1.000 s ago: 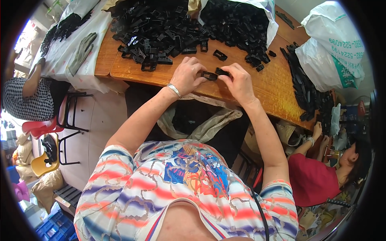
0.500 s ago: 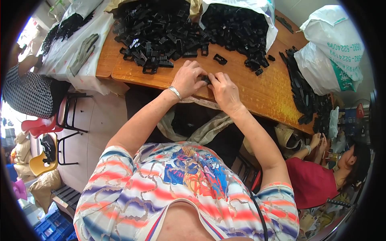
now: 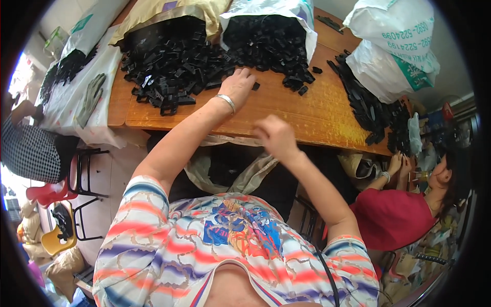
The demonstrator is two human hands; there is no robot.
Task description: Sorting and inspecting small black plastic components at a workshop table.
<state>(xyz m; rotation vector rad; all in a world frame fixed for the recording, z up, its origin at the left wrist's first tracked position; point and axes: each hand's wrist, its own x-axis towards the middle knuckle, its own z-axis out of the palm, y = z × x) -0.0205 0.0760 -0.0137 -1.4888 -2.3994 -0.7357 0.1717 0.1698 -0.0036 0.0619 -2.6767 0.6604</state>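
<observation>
My left hand (image 3: 238,88) reaches over the wooden table to the near edge of a heap of black plastic parts (image 3: 176,64). Its bent fingers are closed at a small black plastic part (image 3: 255,86), which they partly cover. Closer to me, my right hand (image 3: 279,137) hangs at the table's front edge, over an open sack (image 3: 258,171) with a pale fabric rim. Motion smears its curled fingers, so I cannot make out whether they hold anything.
The heap spills from a tan sack (image 3: 169,18); more black parts lie in a white sack (image 3: 268,10). Long black strips (image 3: 358,97) lie beside a bulging white bag (image 3: 391,48) at right. A grey glove (image 3: 92,100) lies at left. A co-worker in red (image 3: 391,217) sits at right.
My hands were together on a small black part at the table edge; now they are apart. The left has gone forward to another part, the right back toward me. The view has shifted.
</observation>
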